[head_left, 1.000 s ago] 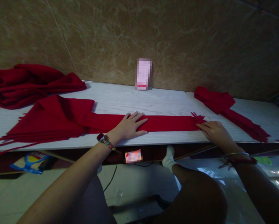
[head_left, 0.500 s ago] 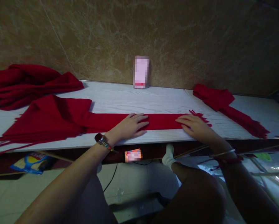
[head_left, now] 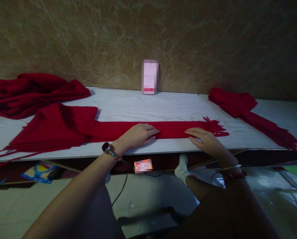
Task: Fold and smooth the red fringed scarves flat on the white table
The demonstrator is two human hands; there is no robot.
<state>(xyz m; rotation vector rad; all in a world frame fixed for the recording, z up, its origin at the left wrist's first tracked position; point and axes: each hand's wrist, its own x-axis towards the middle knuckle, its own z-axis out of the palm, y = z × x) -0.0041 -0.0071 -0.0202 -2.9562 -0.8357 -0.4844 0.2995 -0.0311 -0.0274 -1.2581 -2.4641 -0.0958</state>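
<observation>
Presently, a long red scarf [head_left: 172,129] lies lengthwise on a white wood-grain counter [head_left: 128,103], parallel to the front edge, laid out as a narrow, flat strip. Its right end finishes in a loose fringe [head_left: 216,127], with several strands splayed unevenly; its left end runs into a layered red heap [head_left: 54,129] with fringe of its own, and whether strip and heap form one piece cannot be told. The left hand [head_left: 140,135] rests palm down on the strip near its middle, fingers extended close together and not clamped on the cloth; it bears a ring [head_left: 148,126] and a bracelet [head_left: 110,150] at the wrist. The right hand [head_left: 202,141] lies over the strip short of the fringe, fingers stretched toward the left hand, thumb standing off from them, no pinch observed. The two hands are apart, with bare red fabric between their fingertips. Behind the heap sits a crumpled red cloth [head_left: 36,94]; at the right, a second fringed scarf [head_left: 246,104] lies bent at an angle, separate from the strip. A pink rectangular item [head_left: 150,76], its surface pixelated, stands against the marbled wall [head_left: 101,39]. Below the counter are a blue-and-yellow packet [head_left: 40,172] and a white-socked foot [head_left: 182,167].
</observation>
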